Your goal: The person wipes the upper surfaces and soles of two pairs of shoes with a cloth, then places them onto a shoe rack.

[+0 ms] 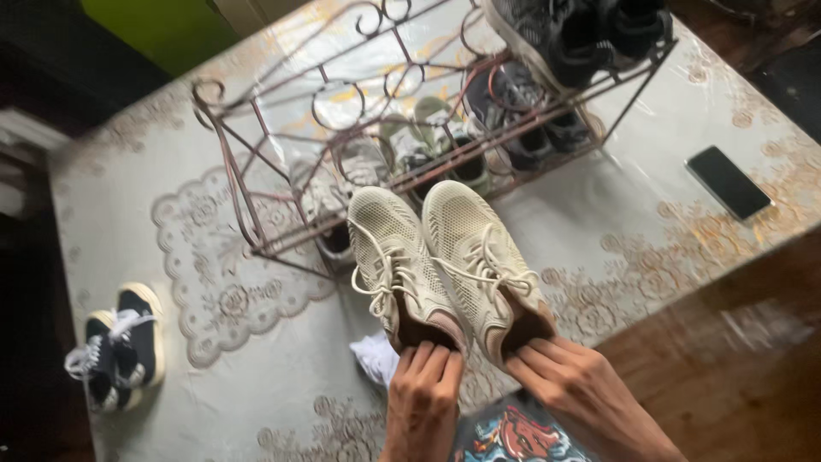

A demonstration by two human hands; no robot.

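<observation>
Cream mesh shoes held toes-first toward the rack

Left hand point(423, 393) fingers hooked into the left cream mesh lace-up shoe point(395, 261), right hand point(575, 387) into its twin point(481, 252); long axes aim at the rusty scrolled wire shoe rack point(402, 128) just beyond.

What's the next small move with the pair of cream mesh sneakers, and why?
Probably carry them forward and lower them toward the metal shoe rack. The left hand and right hand each grip a heel of the cream mesh sneakers, held side by side, toes pointing at the rack, where the lower tier's left end looks free.
</observation>
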